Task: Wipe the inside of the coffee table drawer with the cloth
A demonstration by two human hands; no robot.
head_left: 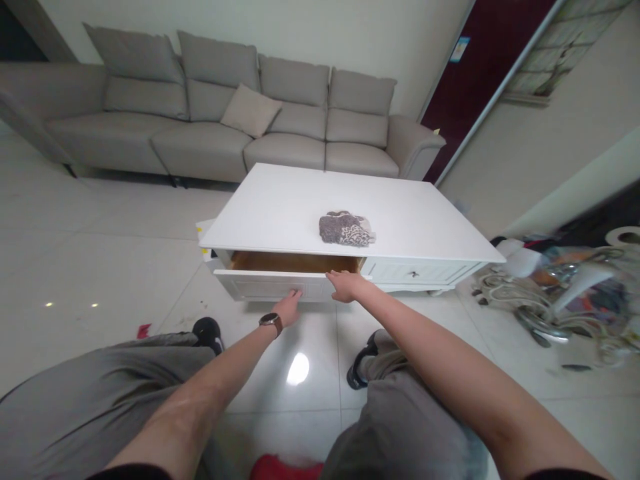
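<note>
A white coffee table [280,200] stands in front of me, its left drawer [250,285] pulled partly out so that the brown inside shows. My left hand [289,308], with a watch on the wrist, has its fingers closed at the knob [296,292] on the drawer front, mostly covering it. Over the top edge of the same drawer front, near its right end, my right hand [346,285] hooks its fingers, thumb on the outside. Above the drawer, a folded brown-and-white patterned cloth [345,229] lies on the tabletop.
A grey sofa [200,140] with a loose cushion [251,110] runs behind the table. The shut right drawer [415,272] is beside the pulled-out one. Clutter with a metal stand [555,313] fills the right side. Something red [285,468] is on the floor between my legs.
</note>
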